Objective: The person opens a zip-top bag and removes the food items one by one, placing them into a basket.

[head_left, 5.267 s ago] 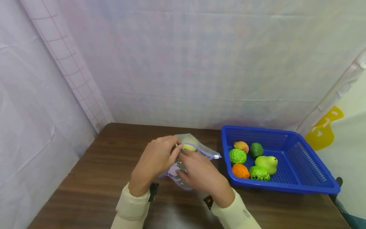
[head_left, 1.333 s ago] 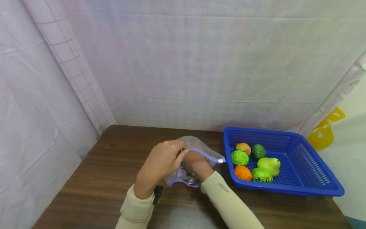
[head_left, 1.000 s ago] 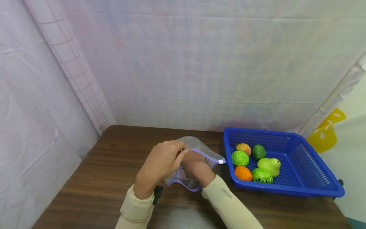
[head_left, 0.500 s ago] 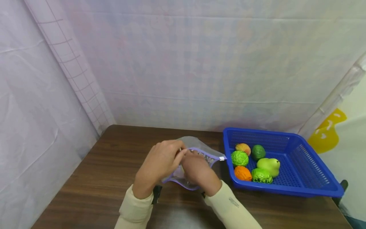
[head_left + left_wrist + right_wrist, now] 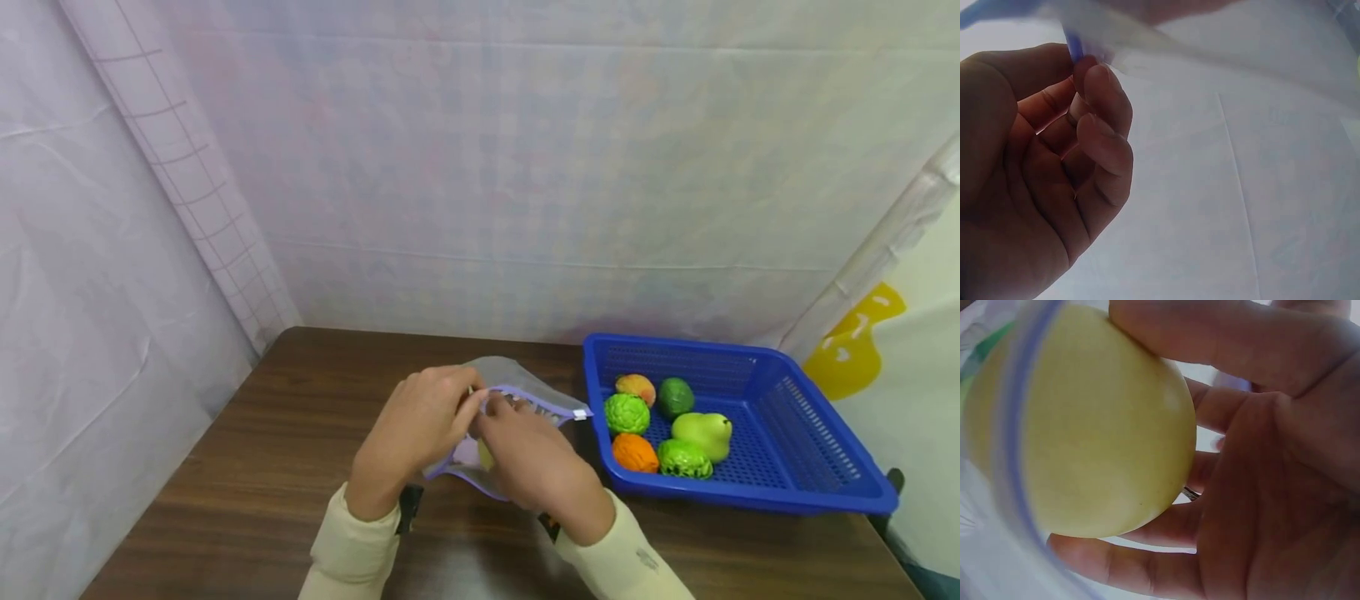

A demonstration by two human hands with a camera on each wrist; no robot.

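My left hand (image 5: 420, 421) pinches the purple-edged rim of a clear zip bag (image 5: 497, 367) between thumb and forefinger; the left wrist view shows its other fingers (image 5: 1107, 144) loosely curled. At the bag's mouth, my right hand (image 5: 536, 458) grips a smooth, round, pale yellow fruit (image 5: 1107, 431), its thumb on one side and fingers around the other. The purple rim crosses in front of the fruit in the right wrist view. From above, only a sliver of the fruit (image 5: 486, 456) shows beside the right hand. A white slider (image 5: 580, 414) sits at the bag's right corner.
Right of the bag stands a blue plastic basket (image 5: 787, 492). It holds a green pear (image 5: 701, 435), an orange wrinkled piece (image 5: 634, 453), a dark green piece (image 5: 676, 398) and several other produce pieces. The brown table (image 5: 247, 475) ends at a fabric wall (image 5: 525, 208).
My right hand, deep inside the bag about a second ago, has drawn back toward me with the yellow fruit now showing in its grip. The left hand keeps its pinch on the rim.
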